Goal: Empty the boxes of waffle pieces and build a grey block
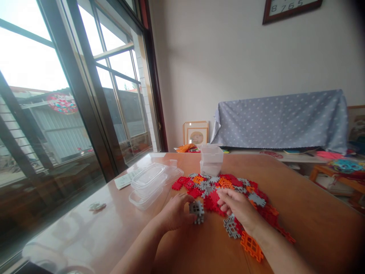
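My left hand (174, 214) is closed around a small block of joined grey waffle tiles (197, 211), which rests on the wooden table (313, 213). My right hand (238, 207) lies curled over the pile of red, orange and grey waffle tiles (228, 186), fingertips on a red tile; whether it grips one I cannot make out. A loose grey tile (230, 227) and an orange tile (251, 246) lie under my right wrist.
Clear plastic container lids (149, 180) lie stacked left of the pile, with stacked clear tubs (211, 160) behind it. A paper slip (124, 179) is near the window (57, 95). A covered sofa (281, 120) stands beyond the table.
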Demonstrator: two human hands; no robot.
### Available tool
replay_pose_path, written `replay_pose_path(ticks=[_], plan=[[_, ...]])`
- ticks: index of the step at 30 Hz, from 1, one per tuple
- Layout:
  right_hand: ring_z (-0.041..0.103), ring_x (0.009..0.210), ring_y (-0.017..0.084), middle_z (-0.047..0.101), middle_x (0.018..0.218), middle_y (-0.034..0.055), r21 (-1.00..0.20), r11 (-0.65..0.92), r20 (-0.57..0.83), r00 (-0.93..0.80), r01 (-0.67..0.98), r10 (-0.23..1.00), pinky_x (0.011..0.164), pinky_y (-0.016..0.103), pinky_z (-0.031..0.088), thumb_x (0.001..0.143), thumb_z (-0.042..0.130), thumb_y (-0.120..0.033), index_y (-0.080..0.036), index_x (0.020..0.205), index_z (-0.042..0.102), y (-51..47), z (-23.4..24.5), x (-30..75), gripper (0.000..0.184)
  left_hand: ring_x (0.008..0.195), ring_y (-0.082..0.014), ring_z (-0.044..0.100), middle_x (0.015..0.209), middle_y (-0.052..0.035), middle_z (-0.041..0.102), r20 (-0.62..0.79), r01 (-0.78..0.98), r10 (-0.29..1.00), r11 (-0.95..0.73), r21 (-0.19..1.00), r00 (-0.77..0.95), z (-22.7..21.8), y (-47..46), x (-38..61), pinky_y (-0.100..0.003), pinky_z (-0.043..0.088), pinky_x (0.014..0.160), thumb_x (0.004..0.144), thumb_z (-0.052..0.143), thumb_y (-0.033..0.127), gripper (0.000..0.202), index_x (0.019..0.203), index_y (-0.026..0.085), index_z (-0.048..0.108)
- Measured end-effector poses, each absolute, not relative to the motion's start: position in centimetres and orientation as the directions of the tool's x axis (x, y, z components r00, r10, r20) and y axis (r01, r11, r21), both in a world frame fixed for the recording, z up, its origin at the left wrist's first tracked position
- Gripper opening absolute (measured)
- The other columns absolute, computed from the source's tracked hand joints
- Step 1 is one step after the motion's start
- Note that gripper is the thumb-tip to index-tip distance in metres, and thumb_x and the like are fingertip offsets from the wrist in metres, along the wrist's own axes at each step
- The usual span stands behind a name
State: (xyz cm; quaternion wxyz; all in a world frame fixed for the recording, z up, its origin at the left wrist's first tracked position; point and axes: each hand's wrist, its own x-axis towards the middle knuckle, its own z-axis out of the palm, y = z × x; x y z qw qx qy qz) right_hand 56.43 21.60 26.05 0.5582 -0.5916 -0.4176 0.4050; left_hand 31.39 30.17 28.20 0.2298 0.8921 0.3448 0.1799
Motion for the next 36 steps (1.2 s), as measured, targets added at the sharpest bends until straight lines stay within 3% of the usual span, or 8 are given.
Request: replay_pose_path(ticks=[5,16,22,26,31,36], plan=[[0.061,0.064,0.014,0.071,0.081,0.003,-0.999,-0.036,-0.024,0.298,0.034,0.954,0.056,0.026,0.043,0.085,0.063,-0.057,-0.021,0.112,0.069,21.4,26.4,56.4,0.045,0.11,-0.0282,0.064,0.12,-0.0054,0.07,0.118,0.546,0.701,-0.639,0.542,0.703,28.0,30.4,31.3,-0.04,0.051,0.098,0.071,0.077,0.029,0.05,0.12,0.025,0.069],[0.061,0.064,0.014,0.07,0.081,0.0031,-0.998,-0.047,-0.033,0.307,0.04,0.951,0.056,0.025,0.043,0.086,0.063,-0.056,-0.02,0.114,0.069,21.5,26.1,56.5,0.046,0.12,-0.0298,0.061,0.128,-0.0058,0.068,0.072,0.55,0.703,-0.611,0.569,0.707,28.2,30.3,31.2,-0.04,0.049,0.102,0.071,0.076,0.032,0.057,0.126,0.026,0.066],[0.06,0.06,0.014,0.071,0.076,0.0036,-1.0,-0.019,-0.01,0.393,0.019,0.92,0.053,0.025,0.041,0.08,0.067,-0.059,-0.02,0.103,0.072,21.6,26.3,56.4,0.045,0.117,-0.0296,0.062,0.127,-0.0065,0.067,0.067,0.517,0.694,-0.594,0.615,0.717,27.8,30.6,30.8,-0.042,0.049,0.103,0.07,0.08,0.033,0.059,0.127,0.026,0.065],[0.057,0.057,0.014,0.069,0.072,0.0034,-1.0,0.029,0.019,0.503,-0.011,0.864,0.051,0.025,0.04,0.077,0.07,-0.06,-0.02,0.093,0.072,21.8,26.6,57.0,0.043,0.119,-0.0293,0.06,0.132,-0.0093,0.064,0.166,0.435,0.686,-0.61,0.662,0.708,27.5,31.2,30.3,-0.044,0.049,0.103,0.07,0.084,0.046,0.069,0.131,0.025,0.06],[0.057,0.058,0.014,0.069,0.072,0.0039,-0.992,0.104,0.036,0.623,-0.073,0.781,0.05,0.025,0.04,0.075,0.073,-0.059,-0.019,0.091,0.072,22.0,26.6,58.5,0.043,0.113,-0.0245,0.062,0.125,-0.0079,0.067,0.295,0.375,0.674,-0.662,0.649,0.678,27.7,32.4,31.1,-0.039,0.051,0.1,0.084,0.073,0.041,0.043,0.123,0.025,0.062],[0.057,0.059,0.014,0.069,0.073,0.0028,-0.977,0.165,0.031,0.68,-0.133,0.732,0.051,0.024,0.041,0.077,0.074,-0.055,-0.019,0.098,0.071,22.1,26.4,59.3,0.042,0.099,-0.0224,0.066,0.109,-0.0055,0.073,0.294,0.46,0.668,-0.707,0.538,0.683,28.7,34.6,34.1,-0.035,0.054,0.09,0.087,0.065,0.031,0.023,0.109,0.023,0.069]])
